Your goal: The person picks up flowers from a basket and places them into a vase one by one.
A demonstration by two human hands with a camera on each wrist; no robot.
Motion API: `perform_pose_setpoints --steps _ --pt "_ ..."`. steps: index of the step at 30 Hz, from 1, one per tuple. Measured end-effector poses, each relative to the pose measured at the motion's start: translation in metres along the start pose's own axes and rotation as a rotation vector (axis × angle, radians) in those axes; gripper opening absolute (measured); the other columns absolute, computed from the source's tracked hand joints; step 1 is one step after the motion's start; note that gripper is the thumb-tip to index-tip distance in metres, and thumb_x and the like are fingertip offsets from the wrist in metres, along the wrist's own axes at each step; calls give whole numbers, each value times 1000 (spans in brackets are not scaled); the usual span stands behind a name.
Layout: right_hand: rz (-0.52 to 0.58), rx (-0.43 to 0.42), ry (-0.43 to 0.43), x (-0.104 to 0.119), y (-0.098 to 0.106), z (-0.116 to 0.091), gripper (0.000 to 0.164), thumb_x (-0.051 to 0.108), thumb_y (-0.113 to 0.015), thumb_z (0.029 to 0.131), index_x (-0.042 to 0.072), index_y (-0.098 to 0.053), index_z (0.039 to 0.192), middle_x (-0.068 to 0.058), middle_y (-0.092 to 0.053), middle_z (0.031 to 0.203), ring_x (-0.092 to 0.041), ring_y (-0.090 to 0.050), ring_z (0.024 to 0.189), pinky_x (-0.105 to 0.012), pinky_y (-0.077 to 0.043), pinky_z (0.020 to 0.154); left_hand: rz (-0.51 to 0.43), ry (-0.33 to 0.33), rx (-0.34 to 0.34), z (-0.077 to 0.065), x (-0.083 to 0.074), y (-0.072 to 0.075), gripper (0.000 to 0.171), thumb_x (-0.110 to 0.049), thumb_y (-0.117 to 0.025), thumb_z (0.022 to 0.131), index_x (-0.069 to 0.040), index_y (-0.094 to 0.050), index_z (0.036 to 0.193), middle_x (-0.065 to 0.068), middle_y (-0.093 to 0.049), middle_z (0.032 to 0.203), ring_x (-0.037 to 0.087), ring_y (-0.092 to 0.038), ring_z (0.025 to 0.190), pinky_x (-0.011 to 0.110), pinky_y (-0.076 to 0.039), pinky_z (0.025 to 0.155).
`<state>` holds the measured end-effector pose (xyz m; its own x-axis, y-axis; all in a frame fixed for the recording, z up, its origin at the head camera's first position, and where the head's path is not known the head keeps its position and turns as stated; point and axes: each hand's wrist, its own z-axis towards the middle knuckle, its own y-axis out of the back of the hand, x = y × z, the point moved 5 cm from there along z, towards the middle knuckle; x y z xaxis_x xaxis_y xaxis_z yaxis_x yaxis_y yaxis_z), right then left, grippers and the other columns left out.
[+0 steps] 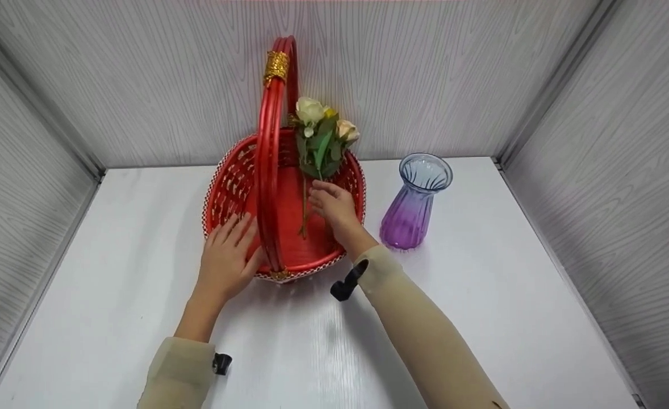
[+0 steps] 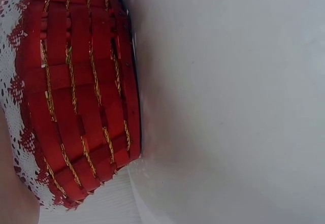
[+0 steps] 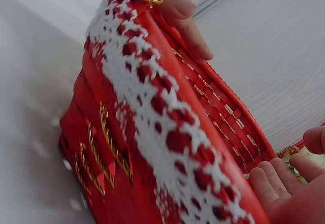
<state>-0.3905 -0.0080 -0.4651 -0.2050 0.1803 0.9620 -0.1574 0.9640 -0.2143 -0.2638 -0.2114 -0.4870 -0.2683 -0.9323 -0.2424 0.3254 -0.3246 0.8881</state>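
Left hand (image 1: 226,261): fingers lying extended over rim of red wicker basket (image 1: 229,187). Right hand (image 1: 339,211): fingers bending beside rose stems (image 1: 304,201); grip indeterminable. Roses (image 1: 310,111) leaning beyond right fingers, in basket. Caution: loose pinch possibly dropping stems; leftward pull possibly snagging handle (image 1: 268,153).

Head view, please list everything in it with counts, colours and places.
basket: one, red and gold, back centre
flowers: three visible, cream, yellow, peach, at the basket's back right
vase: one, blue over purple, right of basket
table: one, white, under basket and vase
walls: three, pale grey, behind and either side
wrist pieces: two, black, one per wrist
sleeves: two, beige, left and right
left hand: one, bare, over the basket's front-left rim
right hand: one, bare, by the flowers
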Motion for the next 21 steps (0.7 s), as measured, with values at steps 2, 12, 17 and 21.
perform_pose_setpoints --steps 2,12,17,21 --pt "26 -18 -40 -3 -1 2 35 12 -57 100 2 -60 133 -21 -60 135 -28 -62 120 -47 -45 109 0 -5 -10 0 -1 0 60 -42 -45 100 -13 -43 152 11 -42 157 35 -31 147 59 -23 118" --pt "49 -42 -174 -21 -9 10 43 11 -54 101 0 -52 142 -20 -55 143 -31 -52 134 -43 -43 111 0 -16 -46 -1 -1 1 58 -41 -46 99 -11 -47 149 12 -45 154 36 -36 145 61 -26 117" --pt "8 -36 -169 -19 -12 15 45 15 -54 101 1 -51 143 -18 -53 145 -29 -51 135 -40 -43 111 -9 -15 -44 -1 -1 1 59 -41 -47 99 -12 -46 150 12 -45 154 36 -34 146 60 -25 117" --pt "12 -42 -175 -19 -12 18 46 15 -53 102 1 -48 145 -18 -53 144 -30 -50 136 -40 -43 112 -19 -19 -48 -1 -2 0 59 -41 -47 99 -12 -46 150 12 -45 154 36 -33 146 60 -25 117"
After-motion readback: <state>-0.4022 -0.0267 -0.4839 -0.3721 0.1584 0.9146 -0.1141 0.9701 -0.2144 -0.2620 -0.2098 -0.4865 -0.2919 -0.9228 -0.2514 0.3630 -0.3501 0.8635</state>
